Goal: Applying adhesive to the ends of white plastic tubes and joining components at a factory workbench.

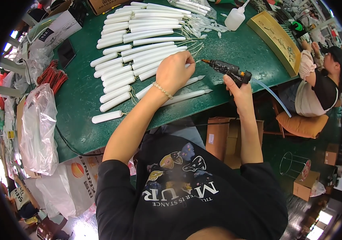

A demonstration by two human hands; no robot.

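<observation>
My right hand (237, 90) grips a black hot glue gun (223, 67), its nozzle pointing left. The nozzle tip is close to the fingertips of my left hand (175, 72). Those fingers are closed at the wired end of a white candle-shaped tube; my hand hides most of it. Under my left wrist lies another white tube, and nearer me rests a white candle with a pointed flame-shaped tip (187, 97). Rows of white candle tubes (153, 37) with thin wires cover the table beyond, and one short white tube (107, 117) lies apart at the left.
On the green table (79, 100) are loose clear tips (209, 28), a white squeeze bottle (235, 18), a yellow shallow box (275, 42), red wires (53, 76) and a dark phone (66, 53). A plastic bag (39, 128) hangs over the left edge. A co-worker (319, 80) sits at right.
</observation>
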